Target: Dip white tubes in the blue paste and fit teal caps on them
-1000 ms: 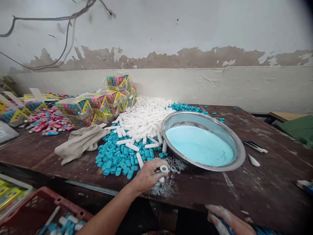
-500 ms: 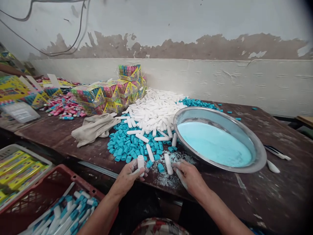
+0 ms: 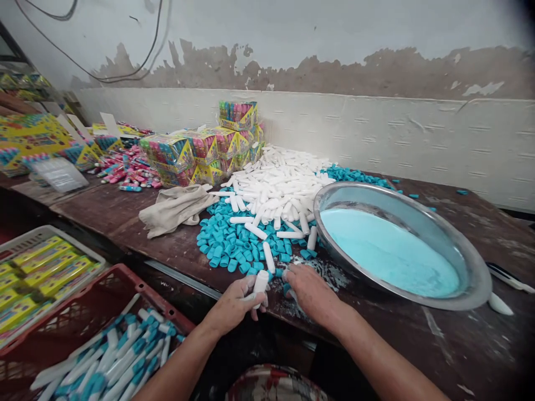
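Observation:
Upright in my left hand (image 3: 240,301) is a white plastic tube (image 3: 261,283), its open end up and fingers wrapped around it. My right hand (image 3: 313,289) is at the table just to the right, fingers curled down over a small blue cap (image 3: 286,288) that shows partly beneath them. Its fingertips are partly hidden. Past both hands lies a spread of loose blue caps (image 3: 234,245), with a heap of white tubes (image 3: 284,184) behind it. One white tube (image 3: 268,257) lies just beyond my left hand.
A metal basin (image 3: 472,278) of pale blue powder stands at right, a white scoop (image 3: 499,304) beside it. Left are a cloth (image 3: 175,209), packed display boxes (image 3: 200,150) and a red crate (image 3: 125,273) of capped tubes. White powder dusts the table (image 3: 434,334).
My right hand has moved forward and left, onto the blue cap. The white tube that was at its fingertips is out of sight. My left hand still holds its tube, now tilted slightly.

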